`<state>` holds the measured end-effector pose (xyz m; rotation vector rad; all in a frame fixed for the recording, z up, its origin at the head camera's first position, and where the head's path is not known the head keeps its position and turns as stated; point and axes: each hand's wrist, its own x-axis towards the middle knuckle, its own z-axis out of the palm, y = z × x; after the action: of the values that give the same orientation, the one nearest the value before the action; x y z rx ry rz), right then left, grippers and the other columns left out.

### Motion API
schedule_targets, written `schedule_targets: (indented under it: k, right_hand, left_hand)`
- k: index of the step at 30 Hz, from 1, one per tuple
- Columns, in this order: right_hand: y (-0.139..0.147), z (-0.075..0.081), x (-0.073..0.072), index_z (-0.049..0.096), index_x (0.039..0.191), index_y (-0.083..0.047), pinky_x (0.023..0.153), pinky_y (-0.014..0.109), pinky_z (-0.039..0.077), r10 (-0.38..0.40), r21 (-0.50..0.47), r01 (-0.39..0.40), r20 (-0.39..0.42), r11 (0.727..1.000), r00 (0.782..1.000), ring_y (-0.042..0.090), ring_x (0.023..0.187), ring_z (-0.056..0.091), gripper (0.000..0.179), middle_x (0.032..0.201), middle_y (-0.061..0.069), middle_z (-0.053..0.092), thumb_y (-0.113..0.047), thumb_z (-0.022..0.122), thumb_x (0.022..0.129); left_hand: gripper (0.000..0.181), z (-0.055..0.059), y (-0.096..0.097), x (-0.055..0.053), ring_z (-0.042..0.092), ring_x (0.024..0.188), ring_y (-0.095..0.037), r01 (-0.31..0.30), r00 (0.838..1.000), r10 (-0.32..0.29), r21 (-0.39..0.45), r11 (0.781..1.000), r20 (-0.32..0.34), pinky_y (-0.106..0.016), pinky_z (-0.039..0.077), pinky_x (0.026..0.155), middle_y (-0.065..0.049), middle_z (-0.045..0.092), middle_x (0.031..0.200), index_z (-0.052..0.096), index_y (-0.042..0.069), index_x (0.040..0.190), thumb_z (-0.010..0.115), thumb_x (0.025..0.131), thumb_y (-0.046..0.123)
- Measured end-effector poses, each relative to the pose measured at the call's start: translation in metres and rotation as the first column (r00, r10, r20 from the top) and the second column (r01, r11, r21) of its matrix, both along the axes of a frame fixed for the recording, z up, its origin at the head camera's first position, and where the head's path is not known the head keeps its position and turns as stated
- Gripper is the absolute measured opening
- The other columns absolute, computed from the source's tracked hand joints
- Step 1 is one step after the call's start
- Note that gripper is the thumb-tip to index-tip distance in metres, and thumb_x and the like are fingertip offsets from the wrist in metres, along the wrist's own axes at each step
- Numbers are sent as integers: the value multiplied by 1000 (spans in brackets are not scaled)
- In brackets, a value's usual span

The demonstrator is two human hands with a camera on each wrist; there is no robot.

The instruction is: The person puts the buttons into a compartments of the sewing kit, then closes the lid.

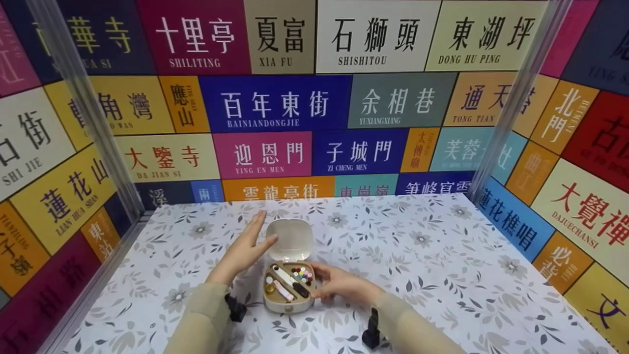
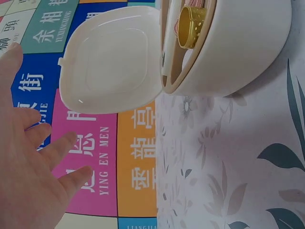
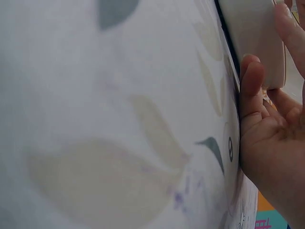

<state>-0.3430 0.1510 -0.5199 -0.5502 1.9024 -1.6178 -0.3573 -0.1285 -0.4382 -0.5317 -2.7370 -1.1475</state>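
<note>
A small white sewing box (image 1: 273, 305) stands on the table with its lid (image 1: 290, 241) raised at the back. Inside, a tan divided tray holds several coloured buttons (image 1: 303, 275), a white-and-black slim tool (image 1: 291, 279) lying diagonally, a pink-and-white item (image 1: 283, 291) and a gold thimble (image 2: 190, 27). My left hand (image 1: 244, 251) is spread beside the lid's left edge, fingers extended; the left wrist view shows a gap between them. My right hand (image 1: 348, 286) holds the box's right side, thumb near the front corner and fingers bent along the wall.
The table is covered with a white floral cloth (image 1: 422, 275). Panels with coloured place-name signs (image 1: 275, 103) rise behind and at both sides, with clear corner posts (image 1: 516, 93). Black straps with small devices (image 1: 372, 329) sit at both wrists.
</note>
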Motion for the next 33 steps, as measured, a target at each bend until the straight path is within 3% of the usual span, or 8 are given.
schedule_targets:
  k: [4, 9, 13, 26, 30, 33]
  right_hand:
    - [0, 0, -2, 31, 153, -22, 69, 27, 52, 10, -2, -10, -6, 1000, 1000, 20, 95, 56, 85, 154, 11, 31, -15, 76, 81]
    - [1, 3, -1, 32, 152, -27, 69, 28, 53, -3, 23, 3, -7, 1000, 1000, 18, 78, 58, 84, 152, 8, 34, -18, 77, 82]
    - [1, 3, -1, 33, 151, -30, 71, 28, 52, -7, 26, 7, -5, 1000, 1000, 18, 79, 58, 83, 152, 6, 35, -19, 77, 82]
    - [-1, 1, 0, 34, 151, -29, 70, 29, 52, -19, 39, 19, 3, 999, 1000, 20, 80, 58, 81, 150, 7, 38, -19, 76, 82]
    - [-1, 1, 0, 35, 151, -26, 79, 31, 51, -14, 19, 14, -22, 1000, 1000, 24, 104, 56, 81, 152, 7, 36, -18, 76, 82]
    - [0, 0, 1, 34, 151, -24, 81, 31, 50, -12, 11, 13, -23, 1000, 1000, 22, 107, 54, 82, 151, 7, 37, -18, 77, 81]
  left_hand:
    - [78, 1, 3, -4, 12, 146, -30, 8, 1000, -7, -18, 1000, 9, -57, 13, 115, -3, 11, 161, 14, 22, 156, 55, 95, 49]
    - [84, 5, 8, -5, 14, 146, -28, 9, 1000, -8, -47, 999, 25, -56, 15, 115, 0, 10, 161, 14, 24, 156, 50, 91, 63]
    - [88, 5, 11, -7, 18, 145, -28, 15, 1000, -12, -78, 997, 28, -53, 17, 115, -2, 13, 161, 16, 24, 156, 45, 88, 71]
    - [86, 6, 16, -3, 26, 143, -28, 20, 999, -16, -83, 996, 40, -49, 20, 116, -5, 24, 158, 21, 23, 155, 46, 88, 70]
    - [85, 6, 15, -2, 28, 142, -30, 27, 999, -25, -86, 996, 25, -49, 21, 115, -8, 26, 157, 22, 20, 155, 47, 89, 68]
    - [85, 5, 15, -1, 28, 141, -31, 29, 999, -28, -81, 996, 17, -50, 21, 115, -10, 27, 157, 22, 20, 155, 48, 89, 67]
